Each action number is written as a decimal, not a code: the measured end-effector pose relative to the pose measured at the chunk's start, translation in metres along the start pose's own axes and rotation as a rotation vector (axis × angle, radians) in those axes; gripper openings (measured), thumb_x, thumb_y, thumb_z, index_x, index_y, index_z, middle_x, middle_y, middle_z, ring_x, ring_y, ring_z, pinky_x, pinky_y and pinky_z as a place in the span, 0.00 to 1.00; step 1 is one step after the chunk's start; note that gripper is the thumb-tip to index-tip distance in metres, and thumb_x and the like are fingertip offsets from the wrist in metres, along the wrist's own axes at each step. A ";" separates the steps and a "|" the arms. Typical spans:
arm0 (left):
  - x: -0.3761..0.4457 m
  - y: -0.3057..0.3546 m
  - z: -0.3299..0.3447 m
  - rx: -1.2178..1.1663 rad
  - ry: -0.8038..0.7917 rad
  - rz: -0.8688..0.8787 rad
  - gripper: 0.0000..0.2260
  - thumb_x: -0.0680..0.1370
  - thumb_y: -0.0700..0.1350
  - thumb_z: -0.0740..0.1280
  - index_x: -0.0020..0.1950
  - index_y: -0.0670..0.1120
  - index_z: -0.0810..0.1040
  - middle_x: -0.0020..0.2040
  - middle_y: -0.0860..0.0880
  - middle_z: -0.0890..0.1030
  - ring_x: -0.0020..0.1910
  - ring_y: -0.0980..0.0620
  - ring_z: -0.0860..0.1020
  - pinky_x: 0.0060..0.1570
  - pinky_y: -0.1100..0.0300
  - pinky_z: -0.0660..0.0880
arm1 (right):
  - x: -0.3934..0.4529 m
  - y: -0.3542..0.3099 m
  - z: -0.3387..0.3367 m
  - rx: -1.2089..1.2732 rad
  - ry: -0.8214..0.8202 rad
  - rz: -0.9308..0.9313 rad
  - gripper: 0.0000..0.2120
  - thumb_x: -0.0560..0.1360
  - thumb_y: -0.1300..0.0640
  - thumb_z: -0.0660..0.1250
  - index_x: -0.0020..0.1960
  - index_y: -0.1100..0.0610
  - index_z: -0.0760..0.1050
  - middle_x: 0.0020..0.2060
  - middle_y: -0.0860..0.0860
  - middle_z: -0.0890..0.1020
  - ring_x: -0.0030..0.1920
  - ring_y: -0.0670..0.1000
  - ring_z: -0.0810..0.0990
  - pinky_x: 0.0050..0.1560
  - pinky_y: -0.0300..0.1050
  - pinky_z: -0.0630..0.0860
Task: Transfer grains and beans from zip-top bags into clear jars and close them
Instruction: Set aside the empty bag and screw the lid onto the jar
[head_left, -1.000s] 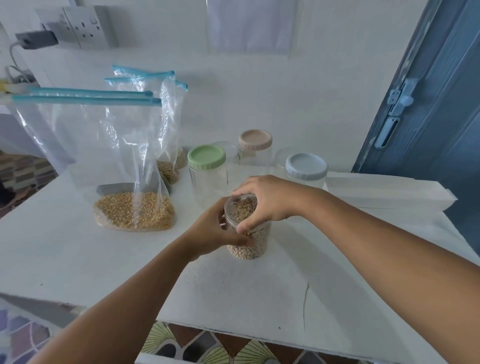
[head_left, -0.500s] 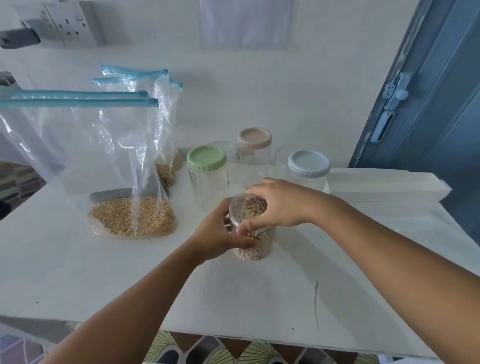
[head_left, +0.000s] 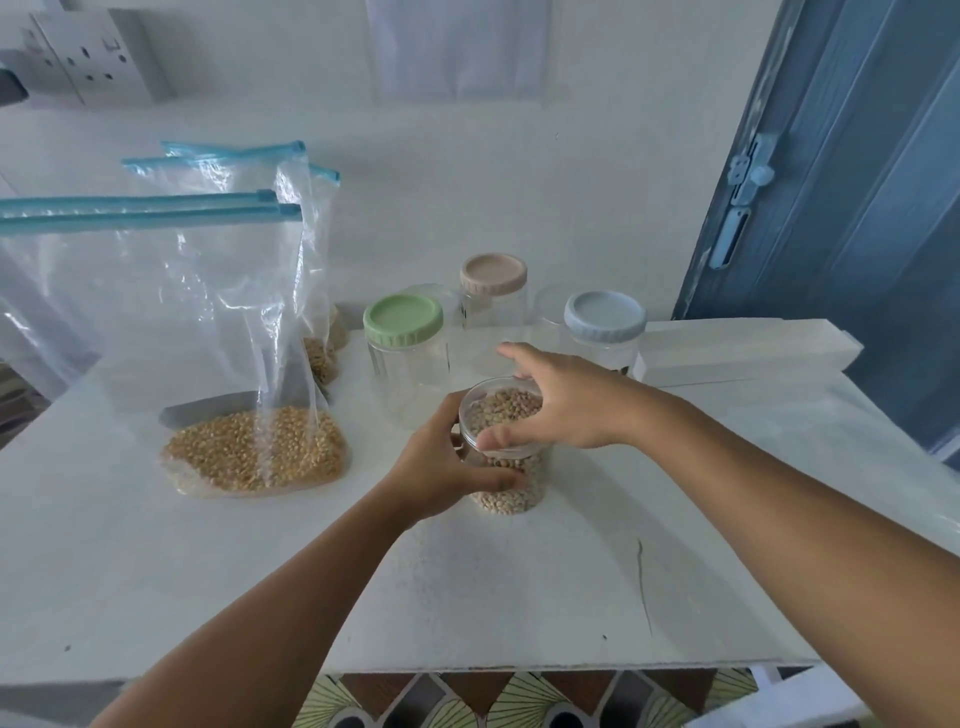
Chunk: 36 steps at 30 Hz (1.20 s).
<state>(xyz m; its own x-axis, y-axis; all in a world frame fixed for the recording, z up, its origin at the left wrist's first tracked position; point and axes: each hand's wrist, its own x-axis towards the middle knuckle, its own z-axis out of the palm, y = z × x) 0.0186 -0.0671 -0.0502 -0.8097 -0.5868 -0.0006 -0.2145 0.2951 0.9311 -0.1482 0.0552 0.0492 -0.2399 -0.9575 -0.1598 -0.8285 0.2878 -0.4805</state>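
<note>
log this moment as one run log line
left hand: grips filled jar | right hand: on clear lid | stage: closing

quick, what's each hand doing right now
Left hand: grips the filled jar by its side.
Right hand: pinches the clear lid.

Wall sockets (head_left: 85, 57), blue door (head_left: 852, 171)

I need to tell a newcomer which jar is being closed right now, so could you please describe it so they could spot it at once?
On the white table, in front of the row of empty jars with the green lid, beige lid and pale blue lid, stands the jar of beans. The left hand grips its side and the right hand holds its clear lid. It alone is filled.
</note>
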 end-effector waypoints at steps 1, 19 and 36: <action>0.000 0.000 0.000 -0.001 -0.002 0.004 0.44 0.61 0.49 0.88 0.71 0.64 0.71 0.61 0.60 0.82 0.61 0.56 0.81 0.58 0.56 0.82 | -0.002 0.002 -0.002 0.047 -0.035 -0.004 0.57 0.64 0.27 0.76 0.83 0.40 0.48 0.79 0.47 0.67 0.75 0.50 0.70 0.72 0.51 0.70; -0.001 0.002 0.000 0.002 -0.006 0.021 0.45 0.60 0.51 0.89 0.71 0.65 0.70 0.61 0.61 0.82 0.61 0.57 0.80 0.62 0.51 0.81 | -0.002 0.003 0.015 -0.094 0.166 -0.025 0.54 0.61 0.23 0.74 0.79 0.42 0.59 0.67 0.48 0.70 0.69 0.50 0.70 0.67 0.54 0.74; 0.001 0.000 -0.002 0.033 -0.027 0.031 0.46 0.60 0.53 0.88 0.72 0.64 0.69 0.63 0.60 0.81 0.63 0.56 0.80 0.66 0.47 0.79 | -0.005 0.018 0.014 0.129 0.018 -0.054 0.55 0.66 0.25 0.73 0.83 0.40 0.49 0.79 0.48 0.63 0.78 0.49 0.63 0.76 0.55 0.66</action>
<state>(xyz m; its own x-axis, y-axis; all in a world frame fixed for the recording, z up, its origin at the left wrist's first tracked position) 0.0187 -0.0689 -0.0491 -0.8308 -0.5562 0.0181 -0.2060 0.3376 0.9185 -0.1547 0.0649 0.0290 -0.2064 -0.9716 -0.1161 -0.7690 0.2344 -0.5947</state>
